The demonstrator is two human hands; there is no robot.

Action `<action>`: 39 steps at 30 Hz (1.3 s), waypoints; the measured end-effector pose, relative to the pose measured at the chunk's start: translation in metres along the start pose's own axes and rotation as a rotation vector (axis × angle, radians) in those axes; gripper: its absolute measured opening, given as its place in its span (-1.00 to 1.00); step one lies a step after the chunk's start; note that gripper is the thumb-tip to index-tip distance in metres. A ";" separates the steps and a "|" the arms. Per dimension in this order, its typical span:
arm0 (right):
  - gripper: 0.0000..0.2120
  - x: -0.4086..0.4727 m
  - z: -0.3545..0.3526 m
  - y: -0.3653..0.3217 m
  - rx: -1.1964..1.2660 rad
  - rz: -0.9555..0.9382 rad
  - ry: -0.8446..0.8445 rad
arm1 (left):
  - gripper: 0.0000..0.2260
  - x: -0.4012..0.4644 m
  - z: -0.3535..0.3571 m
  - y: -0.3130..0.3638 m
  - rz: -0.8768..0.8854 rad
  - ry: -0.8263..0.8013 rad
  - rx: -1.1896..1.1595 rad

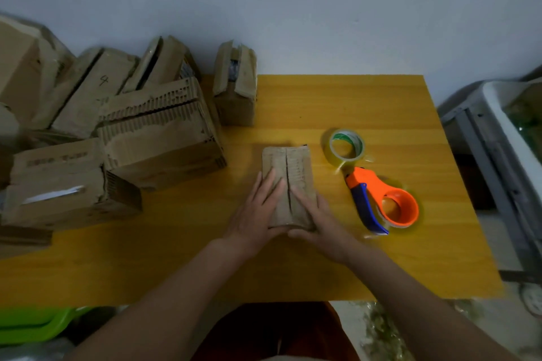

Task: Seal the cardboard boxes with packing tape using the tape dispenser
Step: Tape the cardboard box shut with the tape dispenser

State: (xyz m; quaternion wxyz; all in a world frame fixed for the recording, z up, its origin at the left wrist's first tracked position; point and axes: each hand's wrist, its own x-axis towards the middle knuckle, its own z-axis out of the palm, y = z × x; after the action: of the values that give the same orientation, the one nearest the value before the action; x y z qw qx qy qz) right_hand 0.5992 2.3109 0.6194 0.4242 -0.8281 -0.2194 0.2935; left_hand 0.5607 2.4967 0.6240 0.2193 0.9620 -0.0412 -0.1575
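Note:
A small cardboard box (289,164) lies in the middle of the yellow table (366,102), its two top flaps meeting along a centre seam. My left hand (258,214) presses flat on the left flap with straight fingers. My right hand (315,220) presses flat on the right flap, its thumb at the box's near edge. To the right lies the orange and blue tape dispenser (381,202), untouched. A separate roll of clear tape (346,148) sits just beyond it.
Several worn cardboard boxes (158,138) are piled on the table's left side, and one small box (234,91) stands upright at the back. A metal frame with a white tub (498,132) stands right of the table. A green bin (38,325) sits below left.

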 end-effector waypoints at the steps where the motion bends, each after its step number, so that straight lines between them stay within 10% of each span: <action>1: -0.27 -0.003 0.002 0.009 -0.007 -0.019 0.021 | -0.17 0.002 0.000 -0.001 0.020 -0.009 0.002; 7: -0.51 -0.002 0.005 0.016 0.099 -0.037 0.247 | -0.30 0.009 -0.005 0.003 0.109 -0.073 0.157; 12: -0.78 -0.003 0.005 0.015 0.175 -0.032 0.503 | -0.68 0.001 0.017 0.010 0.430 0.469 0.145; 18: -0.94 -0.005 -0.010 0.011 0.187 0.016 0.360 | -0.75 0.007 0.022 0.032 0.261 0.587 -0.087; 23: -0.73 -0.017 -0.041 0.033 -0.356 0.210 0.830 | -0.74 0.018 0.024 0.040 0.275 0.600 0.037; 29: -0.41 -0.016 -0.065 0.070 -0.407 0.726 0.575 | -0.78 0.011 0.020 0.048 0.034 0.422 -0.119; 39: -0.74 -0.061 -0.103 0.078 0.021 0.361 0.426 | -0.70 0.022 -0.015 0.099 -0.114 0.447 -0.191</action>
State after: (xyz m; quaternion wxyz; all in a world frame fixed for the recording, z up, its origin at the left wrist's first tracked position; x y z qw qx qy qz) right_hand 0.6329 2.1724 0.6208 0.4101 -0.8924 0.0288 0.1858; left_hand 0.5853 2.4104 0.6733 0.3038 0.9485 0.0776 0.0438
